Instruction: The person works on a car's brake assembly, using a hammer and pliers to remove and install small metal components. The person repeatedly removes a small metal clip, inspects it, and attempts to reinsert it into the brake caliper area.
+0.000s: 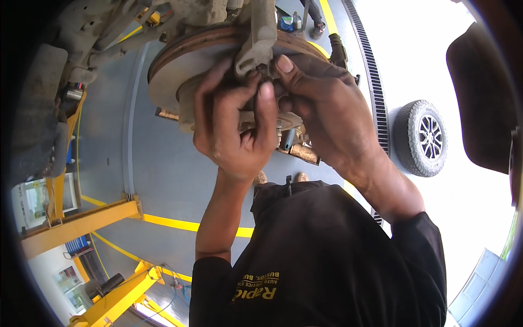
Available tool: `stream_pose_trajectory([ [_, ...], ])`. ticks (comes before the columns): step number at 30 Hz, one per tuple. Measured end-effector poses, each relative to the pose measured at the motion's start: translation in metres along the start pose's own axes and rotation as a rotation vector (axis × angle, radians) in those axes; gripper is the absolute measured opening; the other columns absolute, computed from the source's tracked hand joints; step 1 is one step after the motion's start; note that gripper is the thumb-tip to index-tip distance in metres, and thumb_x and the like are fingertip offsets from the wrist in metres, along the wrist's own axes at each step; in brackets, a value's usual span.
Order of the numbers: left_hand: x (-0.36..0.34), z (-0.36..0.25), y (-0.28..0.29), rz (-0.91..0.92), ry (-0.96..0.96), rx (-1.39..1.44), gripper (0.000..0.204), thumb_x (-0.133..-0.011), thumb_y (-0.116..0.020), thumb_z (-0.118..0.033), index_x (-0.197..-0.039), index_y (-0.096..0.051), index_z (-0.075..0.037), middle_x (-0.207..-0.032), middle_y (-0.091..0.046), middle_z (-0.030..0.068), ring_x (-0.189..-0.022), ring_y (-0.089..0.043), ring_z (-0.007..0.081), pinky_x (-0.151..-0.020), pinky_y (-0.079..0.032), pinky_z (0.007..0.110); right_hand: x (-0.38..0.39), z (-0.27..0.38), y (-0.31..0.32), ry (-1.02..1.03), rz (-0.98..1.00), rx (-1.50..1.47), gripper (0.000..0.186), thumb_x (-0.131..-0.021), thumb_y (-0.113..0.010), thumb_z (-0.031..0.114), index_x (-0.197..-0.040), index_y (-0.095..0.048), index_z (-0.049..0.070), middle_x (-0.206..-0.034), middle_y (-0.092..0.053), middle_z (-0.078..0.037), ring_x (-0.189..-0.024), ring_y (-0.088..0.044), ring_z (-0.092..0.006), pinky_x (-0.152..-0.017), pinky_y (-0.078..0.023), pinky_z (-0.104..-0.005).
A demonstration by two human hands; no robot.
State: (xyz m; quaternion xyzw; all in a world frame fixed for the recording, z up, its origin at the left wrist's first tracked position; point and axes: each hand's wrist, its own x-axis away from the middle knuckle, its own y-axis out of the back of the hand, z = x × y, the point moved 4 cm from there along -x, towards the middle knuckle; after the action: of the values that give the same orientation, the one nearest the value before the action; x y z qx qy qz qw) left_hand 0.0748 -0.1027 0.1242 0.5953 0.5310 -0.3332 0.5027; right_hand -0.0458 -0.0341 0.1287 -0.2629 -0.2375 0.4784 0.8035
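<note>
Grey metal arm (262,32), close work at its lower end.
Just past where it crosses the rusty edge of the brake disc (165,90), the left hand (231,122) pinches what seems a small dark part (267,79) between thumb and forefinger; the right hand (338,106) is half curled, thumb beside the arm's tip, its hold hidden. Probably fastening or loosening by feel; the next move calls for steady alignment.

Yellow lettering (261,288) stands on the chest of the black shirt (340,234) — upside down in this view, one large word and smaller capitals in two lines, partly cut off by folds — while the blue container's (286,23) label is too small to read.
</note>
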Motion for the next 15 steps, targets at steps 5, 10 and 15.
stream_pose_trajectory([
  [5,0.0076,0.0052,-0.0015,-0.054,0.22,0.181,0.032,-0.088,-0.085,-0.014,-0.109,-0.065,-0.001,-0.106,-0.066,0.0127,-0.086,-0.069,0.0219,-0.07,-0.056,0.029,-0.0009,0.0068,0.0005,-0.066,0.007,0.086,0.015,-0.096,-0.075,0.011,-0.105,-0.075,0.0,-0.091,-0.072,-0.003,-0.073,-0.06,-0.0076,-0.06,-0.047,-0.0251],
  [10,0.0053,0.0073,-0.0002,-0.041,0.204,0.162,0.039,-0.088,-0.086,-0.018,-0.114,-0.063,0.001,-0.101,-0.066,0.0087,-0.084,-0.067,0.0192,-0.07,-0.055,0.028,-0.0033,0.0052,0.0064,-0.058,0.01,0.126,0.018,-0.094,-0.078,0.014,-0.104,-0.076,0.0,-0.088,-0.073,-0.003,-0.074,-0.063,-0.0076,-0.06,-0.048,-0.0254],
  [15,-0.0012,0.0052,-0.0006,-0.015,0.288,0.12,0.041,-0.084,-0.088,-0.022,-0.114,-0.068,-0.002,-0.093,-0.064,0.0064,-0.074,-0.062,0.0165,-0.067,-0.051,0.031,-0.0005,0.0011,0.0072,0.023,-0.072,0.189,0.019,-0.094,-0.079,0.016,-0.101,-0.077,-0.001,-0.086,-0.074,-0.003,-0.073,-0.063,-0.0074,-0.062,-0.05,-0.0263],
])
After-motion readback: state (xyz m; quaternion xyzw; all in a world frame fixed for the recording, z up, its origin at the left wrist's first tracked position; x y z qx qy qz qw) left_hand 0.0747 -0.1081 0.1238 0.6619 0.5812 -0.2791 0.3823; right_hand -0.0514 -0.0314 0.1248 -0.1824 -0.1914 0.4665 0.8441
